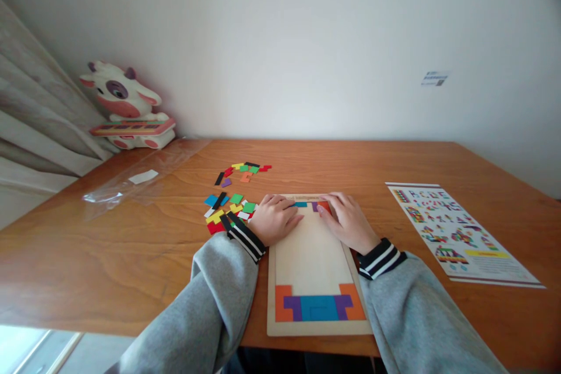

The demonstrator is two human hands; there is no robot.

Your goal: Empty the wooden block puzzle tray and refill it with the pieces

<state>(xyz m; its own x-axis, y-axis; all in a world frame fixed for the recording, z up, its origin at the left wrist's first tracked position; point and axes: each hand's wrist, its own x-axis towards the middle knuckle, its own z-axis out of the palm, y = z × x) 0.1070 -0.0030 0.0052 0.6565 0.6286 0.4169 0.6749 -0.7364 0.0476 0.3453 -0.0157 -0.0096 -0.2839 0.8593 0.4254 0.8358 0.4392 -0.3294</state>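
Board: the wooden board (pixel 312 251) lies flat on the counter (pixel 131 280), in front of the person, between the two forearms.
Left hand: the left hand (pixel 274 221) is laid over the far left part of the board; its fingers are relaxed, released as far as I see.
Right hand: the right hand (pixel 350 222) is at the far right corner, thumb apart from fingers, beside an orange-red piece (pixel 324 206); it looks released too.
In the way: both hands hide the far corners of the board; the left cuff (pixel 245 236) covers some of the near pile (pixel 249 207).
Around: at left, one cow toy (pixel 131 102) with a keyboard, and one clear bag (pixel 109 194) with a white card (pixel 144 176); at right, one printed sheet (pixel 460 234); one sticker (pixel 435 79) on the wall.
Near end pieces: two orange pieces (pixel 283 307), two purple pieces (pixel 295 308); between these, a blue area (pixel 318 308) with a seam.
Loose pieces: nine countable in the far group (pixel 254 170); the near pile I cannot count fully.
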